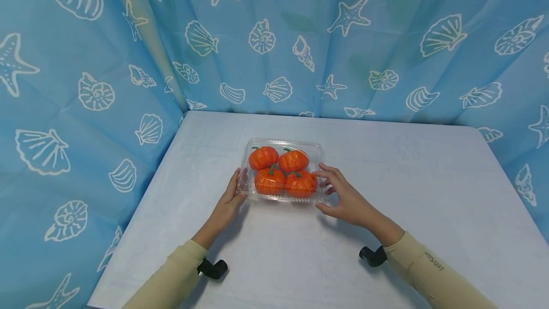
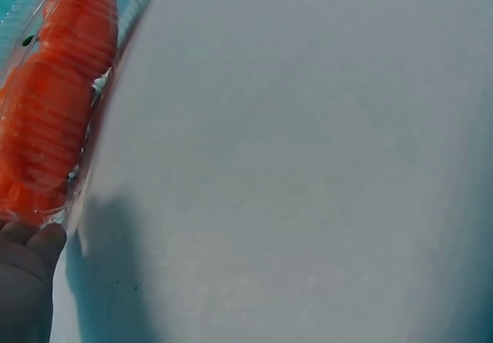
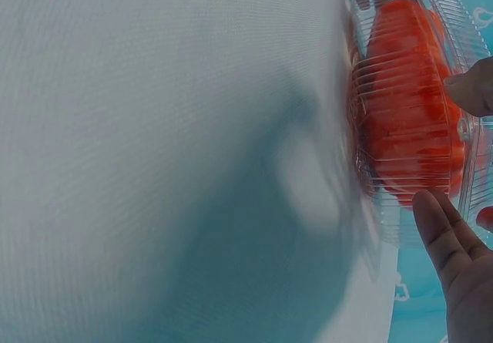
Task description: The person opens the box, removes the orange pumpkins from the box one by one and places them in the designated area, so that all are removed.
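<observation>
- Container, clear plastic, lidded (image 1: 283, 142), one: mid-table, between the hands; long axis from 9 to 3 o'clock, as the head view sees it, 12 being away from the person. Whether its base rests fully on the table cannot be told.
- Pumpkins, orange with green stems (image 1: 269, 183), four: inside the container, at its 10, 1, 8 and 4 o'clock.
- Left hand (image 1: 227, 204): at the container's 8 o'clock, container lying to its 2 o'clock. Grip: closed about the near-left corner, thumb to the near side, fingers along the short end.
- Right hand (image 1: 345, 199): at the container's 4 o'clock, container lying to its 10 o'clock. Grip: thumb and fingers well parted, fingers loosely bent towards the short end, thumb off the near corner; fingertip contact cannot be confirmed.
- Key relation: a hand at each end of the long axis; the left is nearer, being in contact, the right just beside its end.
- Table, white-covered (image 1: 274, 252): beneath all; wide margin at 3 o'clock.
- Curtain, blue, shell-patterned (image 1: 279, 51): behind, at 12 o'clock, and along 9.
</observation>
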`<state>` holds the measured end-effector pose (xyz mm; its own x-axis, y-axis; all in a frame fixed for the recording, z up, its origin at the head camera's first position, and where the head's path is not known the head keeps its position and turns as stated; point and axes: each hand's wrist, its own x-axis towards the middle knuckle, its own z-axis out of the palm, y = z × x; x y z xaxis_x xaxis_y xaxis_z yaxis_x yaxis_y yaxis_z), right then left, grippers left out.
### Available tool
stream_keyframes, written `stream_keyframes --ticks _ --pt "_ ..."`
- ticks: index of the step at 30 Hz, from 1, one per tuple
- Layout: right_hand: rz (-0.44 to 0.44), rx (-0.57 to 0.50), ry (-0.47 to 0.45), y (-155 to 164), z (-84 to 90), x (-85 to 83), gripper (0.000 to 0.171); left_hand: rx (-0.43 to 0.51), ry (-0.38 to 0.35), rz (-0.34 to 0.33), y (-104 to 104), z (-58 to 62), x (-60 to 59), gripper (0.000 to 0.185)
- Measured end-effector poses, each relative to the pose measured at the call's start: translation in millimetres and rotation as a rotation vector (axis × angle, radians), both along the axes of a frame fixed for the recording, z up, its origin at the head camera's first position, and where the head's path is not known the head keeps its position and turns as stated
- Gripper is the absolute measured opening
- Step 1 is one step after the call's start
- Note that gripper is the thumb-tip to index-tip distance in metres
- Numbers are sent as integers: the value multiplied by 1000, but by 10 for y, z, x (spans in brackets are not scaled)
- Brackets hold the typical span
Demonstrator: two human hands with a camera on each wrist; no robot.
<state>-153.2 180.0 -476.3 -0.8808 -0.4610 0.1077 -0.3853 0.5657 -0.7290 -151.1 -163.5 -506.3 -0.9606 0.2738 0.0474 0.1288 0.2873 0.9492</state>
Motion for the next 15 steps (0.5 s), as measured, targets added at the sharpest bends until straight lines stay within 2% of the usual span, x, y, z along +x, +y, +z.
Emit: stream_keyframes --ticks 7,15 --pt "1 6 -10 -4 23 -10 82 23 49 31 39 -27 13 65" --pt "-5 5 -33 -7 35 -14 82 14 61 69 82 -7 31 63"
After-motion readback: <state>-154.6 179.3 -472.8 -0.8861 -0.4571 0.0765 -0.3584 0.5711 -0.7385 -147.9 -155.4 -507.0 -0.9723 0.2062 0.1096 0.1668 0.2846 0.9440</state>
